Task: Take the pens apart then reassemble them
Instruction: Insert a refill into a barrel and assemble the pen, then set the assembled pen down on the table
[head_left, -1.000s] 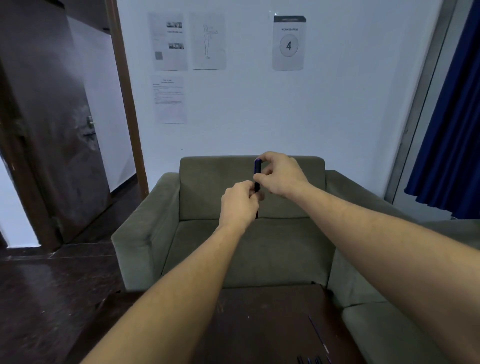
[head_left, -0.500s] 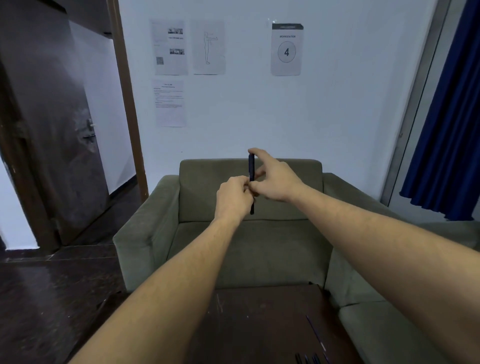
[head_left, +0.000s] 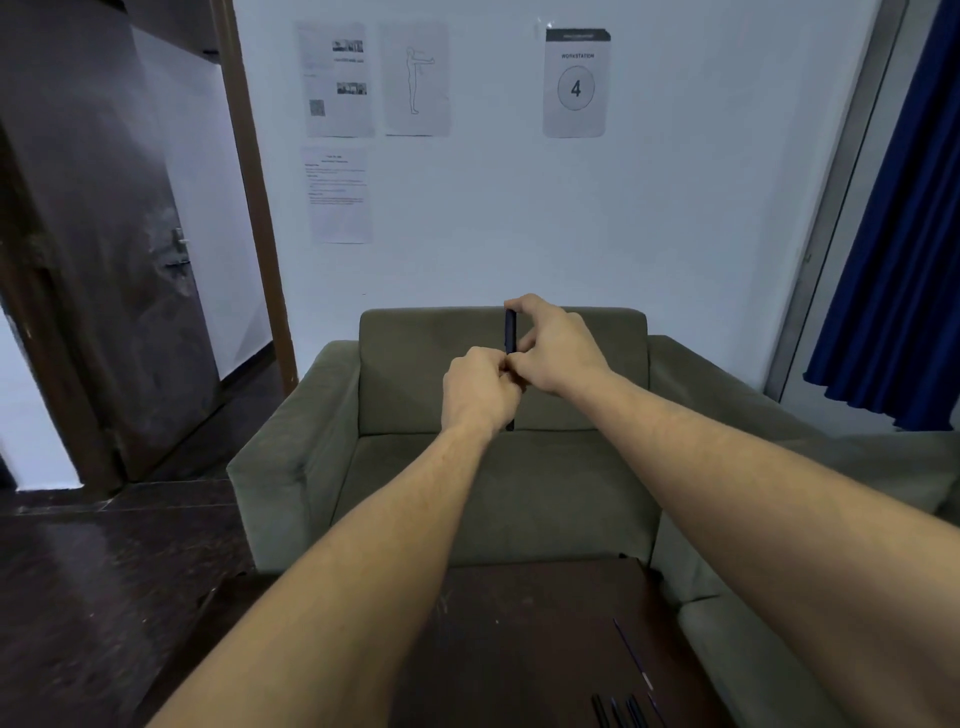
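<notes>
Aloft, upright pen (head_left: 510, 330) in grip of left hand (head_left: 480, 387) and right hand (head_left: 558, 351), well above table (head_left: 519, 649).

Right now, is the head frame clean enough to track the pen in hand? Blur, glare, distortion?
Head view: dim, flat light; the slim dark pen is fairly sharp, glare-free, but barely contrasts with the olive fabric sofa. Head view, edges: wide-angle distortion tilts the brown wooden door frame; thin pen parts nearly vanish on the dark brown table.
</notes>
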